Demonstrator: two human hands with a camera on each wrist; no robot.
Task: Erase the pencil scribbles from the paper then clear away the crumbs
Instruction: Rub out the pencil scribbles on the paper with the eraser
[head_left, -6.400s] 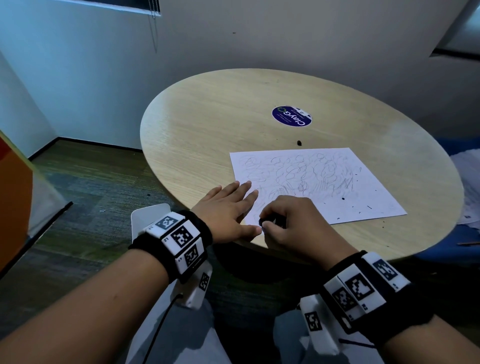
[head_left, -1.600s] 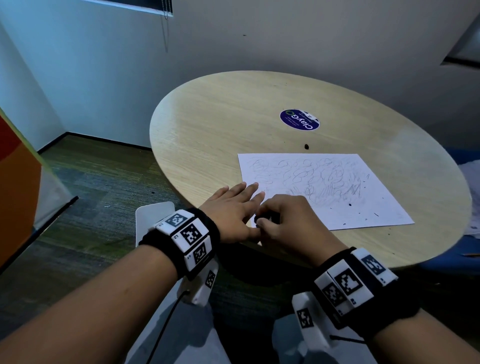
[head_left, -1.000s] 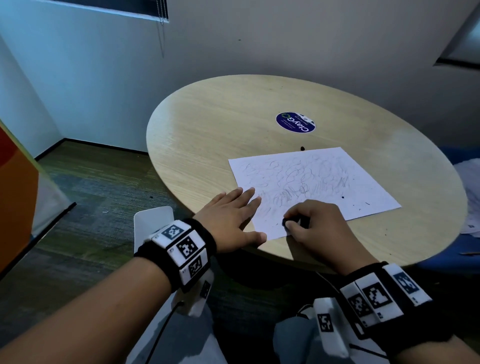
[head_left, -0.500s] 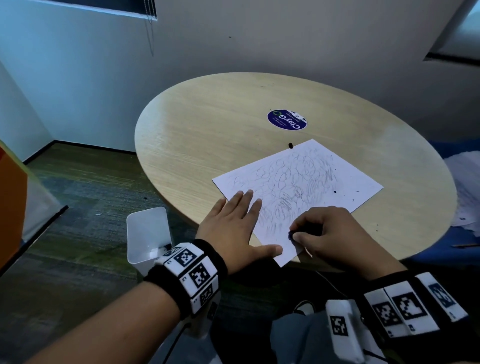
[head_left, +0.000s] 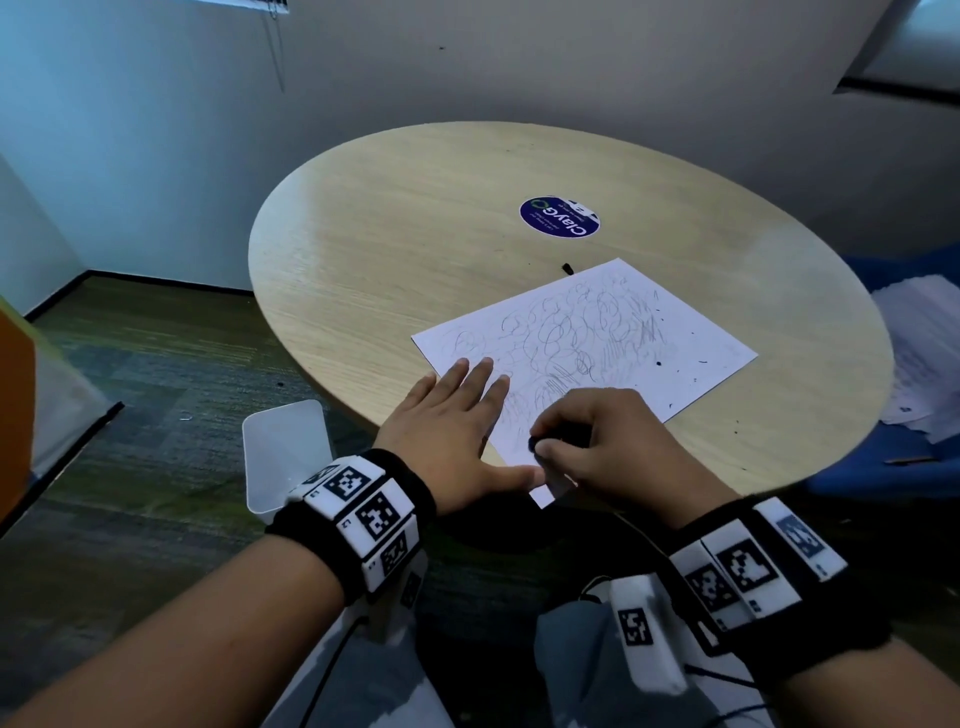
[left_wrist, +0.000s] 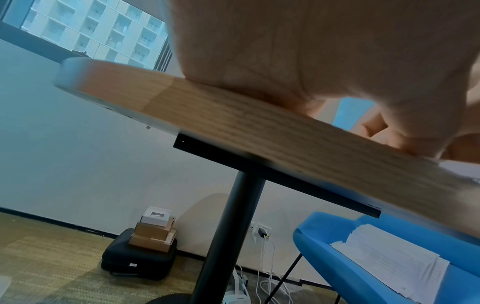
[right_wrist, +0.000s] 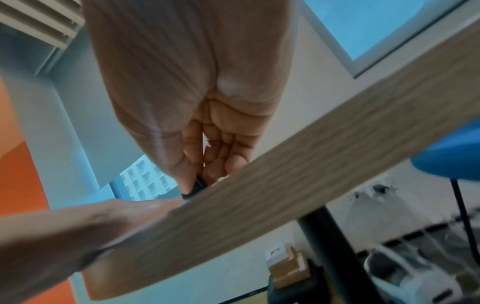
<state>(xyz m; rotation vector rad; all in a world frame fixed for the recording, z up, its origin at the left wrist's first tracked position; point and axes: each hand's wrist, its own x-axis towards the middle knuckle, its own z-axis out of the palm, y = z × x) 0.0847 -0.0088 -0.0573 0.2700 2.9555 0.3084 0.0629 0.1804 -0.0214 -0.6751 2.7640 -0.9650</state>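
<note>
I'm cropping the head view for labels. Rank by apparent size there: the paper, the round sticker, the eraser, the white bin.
1. paper
2. white bin, partly hidden by the left wrist, and lower down on the floor, so unsure
3. round sticker
4. eraser, mostly covered by the right hand

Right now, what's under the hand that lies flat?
The left hand presses on the paper's near-left corner and the table edge. Whether scribbles or crumbs lie beneath it cannot be seen; the hand covers them.

Left hand (head_left: 457, 426) flat, right hand (head_left: 608, 447) pinching
</note>
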